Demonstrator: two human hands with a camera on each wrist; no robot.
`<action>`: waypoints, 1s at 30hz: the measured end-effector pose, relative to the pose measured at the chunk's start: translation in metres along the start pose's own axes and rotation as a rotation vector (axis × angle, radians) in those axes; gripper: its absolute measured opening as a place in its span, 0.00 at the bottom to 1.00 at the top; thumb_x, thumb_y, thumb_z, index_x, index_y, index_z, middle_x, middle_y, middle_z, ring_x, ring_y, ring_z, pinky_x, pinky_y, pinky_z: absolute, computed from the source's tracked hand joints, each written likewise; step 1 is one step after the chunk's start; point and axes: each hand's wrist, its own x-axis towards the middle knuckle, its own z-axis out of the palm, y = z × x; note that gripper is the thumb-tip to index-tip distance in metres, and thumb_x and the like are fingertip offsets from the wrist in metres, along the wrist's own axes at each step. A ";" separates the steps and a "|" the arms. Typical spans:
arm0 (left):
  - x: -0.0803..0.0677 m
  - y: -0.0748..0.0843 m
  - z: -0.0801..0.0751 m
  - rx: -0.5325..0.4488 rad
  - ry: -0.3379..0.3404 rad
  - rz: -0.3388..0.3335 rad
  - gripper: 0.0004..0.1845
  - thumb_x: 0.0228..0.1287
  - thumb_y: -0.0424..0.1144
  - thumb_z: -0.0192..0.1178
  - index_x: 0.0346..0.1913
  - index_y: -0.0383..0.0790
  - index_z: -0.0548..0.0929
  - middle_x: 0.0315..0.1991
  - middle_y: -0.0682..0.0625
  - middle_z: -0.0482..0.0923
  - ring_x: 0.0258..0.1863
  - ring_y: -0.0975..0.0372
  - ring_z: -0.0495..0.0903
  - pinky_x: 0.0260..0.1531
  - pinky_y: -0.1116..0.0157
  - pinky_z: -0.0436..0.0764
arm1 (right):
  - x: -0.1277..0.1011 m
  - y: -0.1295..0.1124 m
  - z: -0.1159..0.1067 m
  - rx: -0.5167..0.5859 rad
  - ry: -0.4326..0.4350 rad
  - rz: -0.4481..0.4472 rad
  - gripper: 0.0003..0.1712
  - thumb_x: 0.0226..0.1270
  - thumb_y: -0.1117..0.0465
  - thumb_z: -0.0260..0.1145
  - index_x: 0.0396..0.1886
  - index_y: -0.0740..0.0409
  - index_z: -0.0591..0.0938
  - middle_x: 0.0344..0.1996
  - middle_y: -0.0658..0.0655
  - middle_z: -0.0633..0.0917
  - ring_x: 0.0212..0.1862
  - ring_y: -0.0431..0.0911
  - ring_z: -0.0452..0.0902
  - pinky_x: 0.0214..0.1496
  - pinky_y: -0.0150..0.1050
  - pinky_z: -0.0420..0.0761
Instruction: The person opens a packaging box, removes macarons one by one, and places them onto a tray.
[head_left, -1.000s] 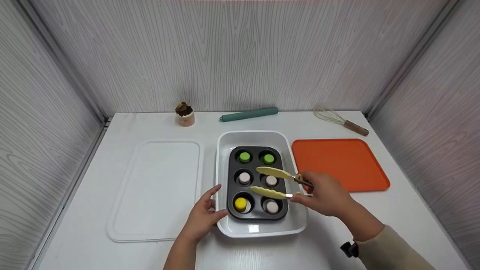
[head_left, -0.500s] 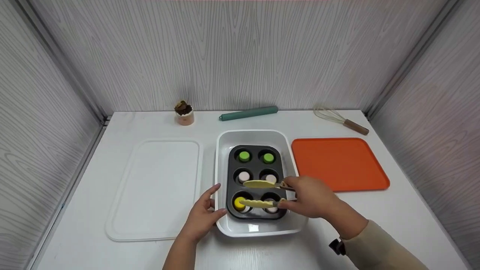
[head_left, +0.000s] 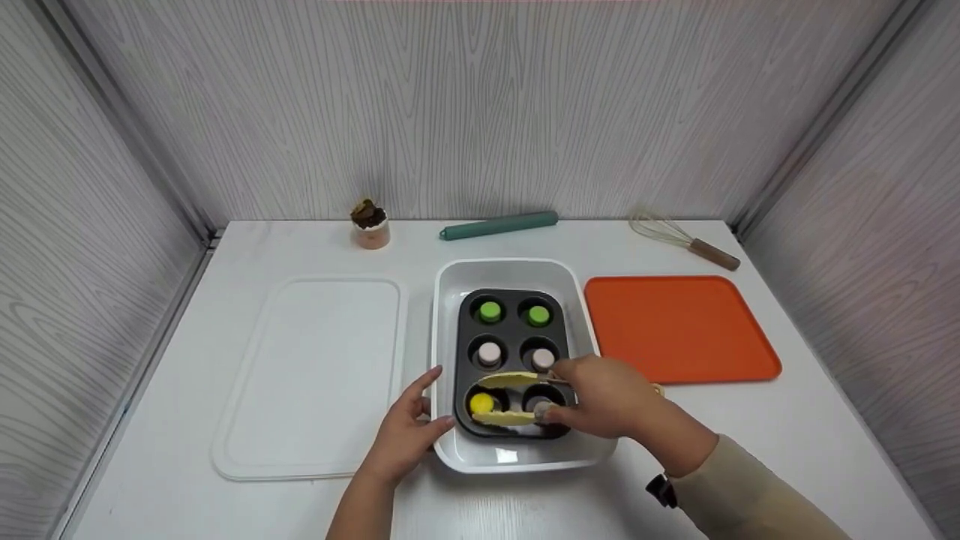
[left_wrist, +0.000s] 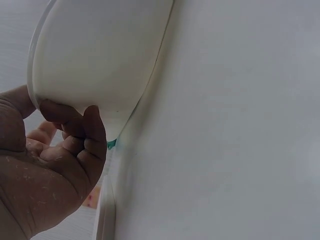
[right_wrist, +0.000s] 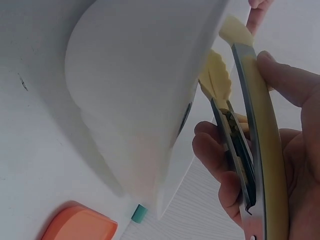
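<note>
My right hand (head_left: 609, 396) grips yellow-tipped tongs (head_left: 508, 380) with metal arms; in the right wrist view the tongs (right_wrist: 262, 125) lie between thumb and fingers, their arms spread. The tips stand on either side of a small yellow round piece (head_left: 481, 403) in the front left cup of a black muffin pan (head_left: 514, 330). Other cups hold green pieces (head_left: 490, 311) and pale pink ones (head_left: 490, 354); the front right one is partly hidden by my thumb. The pan sits in a white basin (head_left: 525, 459), whose left wall my left hand (head_left: 405, 431) holds, thumb at the rim.
An orange tray (head_left: 682, 330) lies to the right and a white lid-like board (head_left: 315, 375) to the left. Along the back are a small potted cup (head_left: 371, 229), a green rolling pin (head_left: 499, 226) and a whisk (head_left: 686, 241) with a wooden handle.
My right hand has moved left and toward the front, bringing the tong tips from over the middle row to either side of the yellow piece. My left hand has stayed put.
</note>
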 end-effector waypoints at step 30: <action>0.001 0.000 0.001 -0.023 -0.020 0.002 0.43 0.68 0.28 0.67 0.84 0.40 0.61 0.43 0.38 0.81 0.36 0.48 0.90 0.29 0.61 0.87 | 0.021 -0.046 -0.006 -0.240 -0.134 0.112 0.19 0.69 0.44 0.73 0.36 0.55 0.84 0.24 0.51 0.80 0.25 0.49 0.76 0.24 0.49 0.78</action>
